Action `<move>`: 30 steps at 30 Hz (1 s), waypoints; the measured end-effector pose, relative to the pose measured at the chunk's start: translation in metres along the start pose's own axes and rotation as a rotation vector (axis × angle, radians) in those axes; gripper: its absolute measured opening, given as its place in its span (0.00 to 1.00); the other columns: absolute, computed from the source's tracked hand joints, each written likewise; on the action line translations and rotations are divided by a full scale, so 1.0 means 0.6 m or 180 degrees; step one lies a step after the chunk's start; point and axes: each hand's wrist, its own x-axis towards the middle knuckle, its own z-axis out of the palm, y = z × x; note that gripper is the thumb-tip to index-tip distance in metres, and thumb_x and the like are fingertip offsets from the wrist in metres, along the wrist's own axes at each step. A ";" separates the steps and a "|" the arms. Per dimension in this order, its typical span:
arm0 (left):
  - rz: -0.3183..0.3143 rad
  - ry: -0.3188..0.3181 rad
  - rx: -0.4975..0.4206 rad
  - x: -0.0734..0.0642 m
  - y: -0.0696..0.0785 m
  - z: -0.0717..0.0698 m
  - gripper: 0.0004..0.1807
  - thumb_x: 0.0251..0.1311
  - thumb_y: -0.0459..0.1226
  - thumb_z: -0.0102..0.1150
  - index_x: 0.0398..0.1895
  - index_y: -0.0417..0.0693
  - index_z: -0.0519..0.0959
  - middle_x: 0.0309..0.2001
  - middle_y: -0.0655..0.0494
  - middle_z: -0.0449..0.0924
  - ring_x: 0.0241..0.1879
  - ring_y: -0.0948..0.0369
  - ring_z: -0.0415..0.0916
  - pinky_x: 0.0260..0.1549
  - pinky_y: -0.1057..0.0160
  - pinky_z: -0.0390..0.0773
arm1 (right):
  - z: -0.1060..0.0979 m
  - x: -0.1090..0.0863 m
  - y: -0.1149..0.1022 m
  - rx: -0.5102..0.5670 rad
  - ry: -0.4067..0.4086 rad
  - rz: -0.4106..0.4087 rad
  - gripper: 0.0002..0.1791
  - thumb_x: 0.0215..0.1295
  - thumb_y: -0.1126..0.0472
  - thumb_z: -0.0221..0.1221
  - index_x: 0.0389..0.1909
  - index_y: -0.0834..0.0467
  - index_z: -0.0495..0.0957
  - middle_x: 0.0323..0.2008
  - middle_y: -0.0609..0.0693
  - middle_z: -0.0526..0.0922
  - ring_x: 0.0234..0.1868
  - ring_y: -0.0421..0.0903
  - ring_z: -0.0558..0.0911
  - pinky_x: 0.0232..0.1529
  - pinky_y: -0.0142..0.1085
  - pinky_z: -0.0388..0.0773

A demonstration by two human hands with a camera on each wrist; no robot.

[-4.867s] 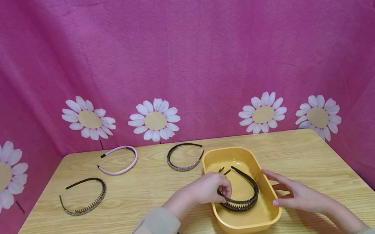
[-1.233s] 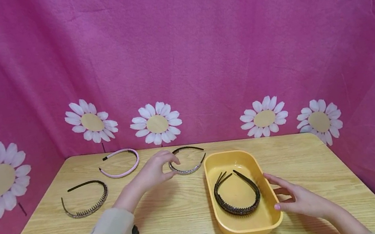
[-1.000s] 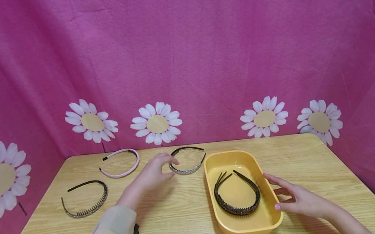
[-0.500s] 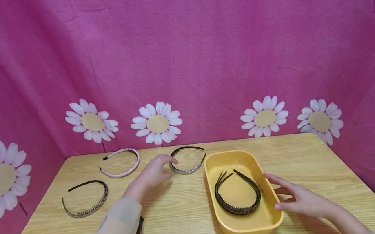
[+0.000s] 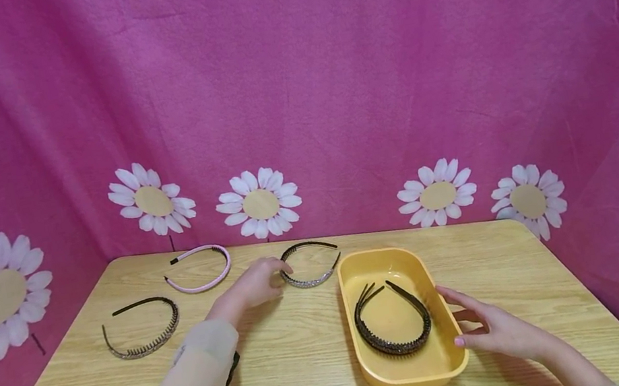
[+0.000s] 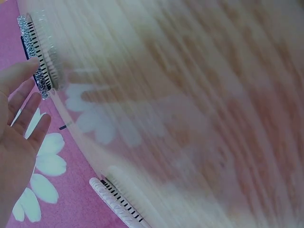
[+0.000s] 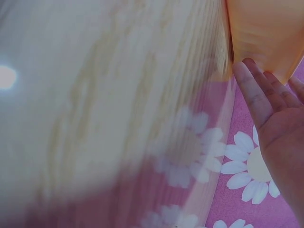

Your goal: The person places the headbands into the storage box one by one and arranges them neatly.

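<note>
The sparkly headband (image 5: 308, 268) is touched by the left hand (image 5: 251, 287), fingers loose. The yellow tub (image 5: 409, 378) is touched by the flat, spread right hand (image 5: 495, 328).

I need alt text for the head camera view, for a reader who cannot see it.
A person's left hand touches a rhinestone headband on a wooden table, while the right hand rests open against a yellow tub holding dark toothed headbands. A pink headband and a dark headband lie farther left.

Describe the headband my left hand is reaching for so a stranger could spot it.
On the wooden table, look just left of the yellow tray. The headband at the left hand sparkles silver; the others are pink or dark.
</note>
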 end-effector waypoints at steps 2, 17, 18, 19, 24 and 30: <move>-0.0006 -0.0023 0.0016 0.001 -0.002 0.003 0.21 0.47 0.25 0.66 0.48 0.37 0.78 0.47 0.46 0.80 0.53 0.50 0.73 0.58 0.52 0.69 | 0.000 0.000 0.001 -0.0003 -0.0009 0.0007 0.42 0.62 0.64 0.59 0.73 0.59 0.47 0.69 0.67 0.54 0.58 0.36 0.72 0.48 0.32 0.78; 0.0038 0.0011 0.0187 -0.001 -0.010 0.009 0.18 0.46 0.25 0.64 0.45 0.38 0.79 0.43 0.47 0.81 0.48 0.51 0.74 0.53 0.54 0.72 | 0.001 0.001 0.004 0.0034 -0.0014 0.0052 0.43 0.62 0.64 0.60 0.73 0.59 0.47 0.70 0.66 0.53 0.57 0.31 0.72 0.48 0.31 0.77; 0.0036 0.0011 0.0188 -0.001 -0.010 0.009 0.19 0.46 0.25 0.64 0.45 0.38 0.79 0.43 0.48 0.81 0.47 0.51 0.74 0.52 0.54 0.72 | 0.001 0.001 0.005 0.0027 -0.0012 0.0048 0.43 0.62 0.64 0.60 0.73 0.59 0.47 0.70 0.67 0.54 0.57 0.31 0.72 0.48 0.31 0.77; 0.0032 0.0012 0.0194 -0.001 -0.011 0.009 0.19 0.46 0.25 0.64 0.45 0.38 0.79 0.43 0.48 0.81 0.47 0.51 0.74 0.52 0.54 0.72 | 0.001 0.001 0.005 0.0022 -0.0014 0.0047 0.43 0.62 0.64 0.59 0.73 0.59 0.47 0.70 0.67 0.53 0.57 0.31 0.72 0.48 0.31 0.77; 0.0006 0.0006 0.0227 -0.002 -0.013 0.011 0.19 0.47 0.25 0.65 0.46 0.39 0.80 0.43 0.48 0.81 0.47 0.52 0.74 0.52 0.54 0.73 | 0.002 0.001 0.004 0.0046 -0.0024 0.0083 0.43 0.62 0.64 0.60 0.73 0.58 0.46 0.70 0.65 0.53 0.57 0.31 0.72 0.49 0.30 0.77; -0.0006 0.0021 0.0152 -0.007 -0.011 0.009 0.16 0.48 0.25 0.64 0.44 0.39 0.81 0.43 0.49 0.81 0.47 0.53 0.75 0.52 0.55 0.74 | 0.001 0.001 0.002 0.0054 -0.0030 0.0076 0.42 0.63 0.64 0.59 0.73 0.58 0.46 0.70 0.66 0.53 0.57 0.31 0.72 0.49 0.31 0.77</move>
